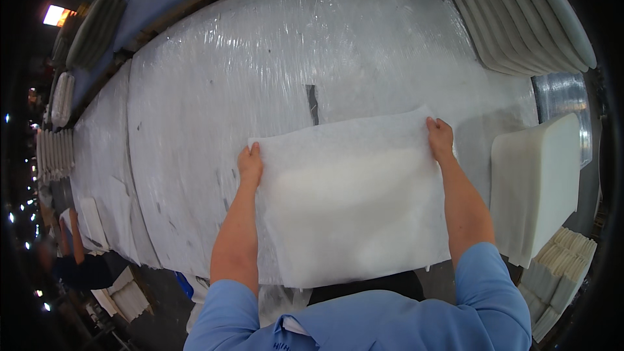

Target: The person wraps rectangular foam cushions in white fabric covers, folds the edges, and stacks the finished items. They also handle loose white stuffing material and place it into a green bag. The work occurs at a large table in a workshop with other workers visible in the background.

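No packages, labels, signs or screens are seen on the plastic-covered table (260,65); only white padding sheets and foam slabs are shown, and no printed surface can be made out.

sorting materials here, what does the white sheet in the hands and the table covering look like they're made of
The white sheet looks like thin nonwoven fibre wadding: matte, fuzzy-edged, slightly see-through, with a thicker pad showing through it. The left hand and right hand pinch its far corners. The table covering looks like clear plastic film: glossy, wrinkled, catching the light. The block at right seems to be off-white foam.
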Available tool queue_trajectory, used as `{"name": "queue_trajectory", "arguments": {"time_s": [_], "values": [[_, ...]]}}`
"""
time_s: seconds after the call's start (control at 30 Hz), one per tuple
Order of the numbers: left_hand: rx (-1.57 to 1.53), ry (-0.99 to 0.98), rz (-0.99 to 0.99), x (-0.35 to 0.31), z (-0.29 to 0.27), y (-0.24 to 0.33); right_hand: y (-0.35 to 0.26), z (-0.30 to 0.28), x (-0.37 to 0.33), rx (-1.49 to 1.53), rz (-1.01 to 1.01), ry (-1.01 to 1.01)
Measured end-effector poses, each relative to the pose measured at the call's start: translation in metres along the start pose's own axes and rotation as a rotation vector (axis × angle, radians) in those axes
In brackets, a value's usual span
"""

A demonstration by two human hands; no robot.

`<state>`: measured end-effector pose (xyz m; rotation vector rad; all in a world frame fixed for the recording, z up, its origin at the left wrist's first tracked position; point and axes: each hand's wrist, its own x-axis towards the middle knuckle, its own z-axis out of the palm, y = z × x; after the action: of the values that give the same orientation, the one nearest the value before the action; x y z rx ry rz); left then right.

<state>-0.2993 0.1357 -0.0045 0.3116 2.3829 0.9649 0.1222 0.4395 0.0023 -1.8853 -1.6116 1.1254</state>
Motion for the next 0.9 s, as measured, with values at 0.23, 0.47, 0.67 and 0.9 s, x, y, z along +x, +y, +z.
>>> {"name": "queue_trajectory", "arguments": {"time_s": [0.23,0.47,0.67,0.9], "values": [[0.103,0.099,-0.005,-0.001,-0.001,-0.003,0.004,-0.005,-0.001,0.114,0.081,-0.009],[-0.581,-0.325,-0.505,-0.041,-0.042,0.013,-0.027,-0.035,-0.033,0.412,0.469,-0.175],[-0.314,-0.36,-0.383,-0.094,-0.046,-0.011,0.031,-0.082,-0.096,0.163,0.257,-0.338],[-0.702,-0.152,-0.351,-0.102,-0.029,-0.035,0.033,-0.083,-0.102,0.245,0.189,-0.263]]}}
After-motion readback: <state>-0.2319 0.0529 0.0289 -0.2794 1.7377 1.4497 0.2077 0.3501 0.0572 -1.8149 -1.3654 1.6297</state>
